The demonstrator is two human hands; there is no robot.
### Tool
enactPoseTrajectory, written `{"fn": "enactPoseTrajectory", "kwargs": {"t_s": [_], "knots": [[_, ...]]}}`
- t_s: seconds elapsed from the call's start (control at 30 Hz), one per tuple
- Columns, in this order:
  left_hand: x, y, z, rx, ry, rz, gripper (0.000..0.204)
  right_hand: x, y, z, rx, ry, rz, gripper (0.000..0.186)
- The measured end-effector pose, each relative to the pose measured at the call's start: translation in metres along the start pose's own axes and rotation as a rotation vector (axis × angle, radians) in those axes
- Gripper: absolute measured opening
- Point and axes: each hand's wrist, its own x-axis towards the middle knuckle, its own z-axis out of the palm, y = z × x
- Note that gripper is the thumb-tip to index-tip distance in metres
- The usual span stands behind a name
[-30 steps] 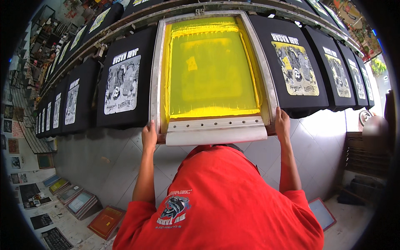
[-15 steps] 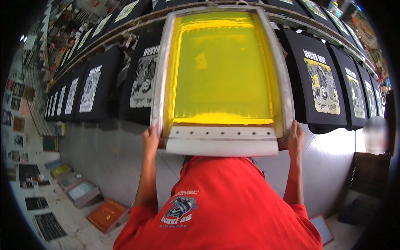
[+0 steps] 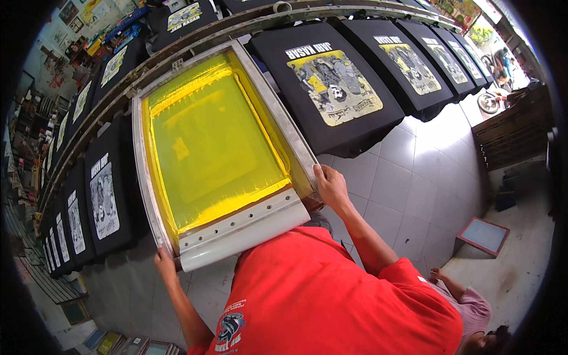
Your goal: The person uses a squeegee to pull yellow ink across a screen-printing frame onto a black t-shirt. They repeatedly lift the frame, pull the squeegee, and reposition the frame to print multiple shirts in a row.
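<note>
On my feed, the left hand point(image 3: 166, 264) and right hand point(image 3: 331, 184) grasp the near end of the yellow-inked printing screen point(image 3: 219, 148), fingers curled about its edges. It has shifted one place leftward, baring just beside it a black T-shirt point(image 3: 331, 89) that I judge has had its yellow.

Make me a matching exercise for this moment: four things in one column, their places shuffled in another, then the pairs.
Things
1. Rectangular yellow mesh screen in a grey metal frame
2. Left hand
3. Right hand
4. Pale rectangular panel with a red rim

Places
A. At the screen's near right corner
B. Apart from both hands, toward the picture's right
C. Between both hands
D. At the screen's near left corner

Pairs: 1-C, 2-D, 3-A, 4-B
</note>
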Motion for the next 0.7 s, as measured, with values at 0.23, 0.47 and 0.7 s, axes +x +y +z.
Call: {"fn": "enactPoseTrajectory", "kwargs": {"t_s": [0.23,0.47,0.7], "knots": [[0.022,-0.027,-0.005,0.118,-0.045,0.026,0.06,-0.015,-0.001,0.032,-0.03,0.092,0.007,0.044],[0.029,0.004,0.004,0.144,-0.043,0.048,0.057,-0.005,-0.018,0.025,-0.096,0.101,-0.014,0.047],[0.039,0.02,0.016,0.165,-0.054,0.08,0.055,0.014,-0.015,0.023,-0.063,0.141,-0.042,0.049]]}}
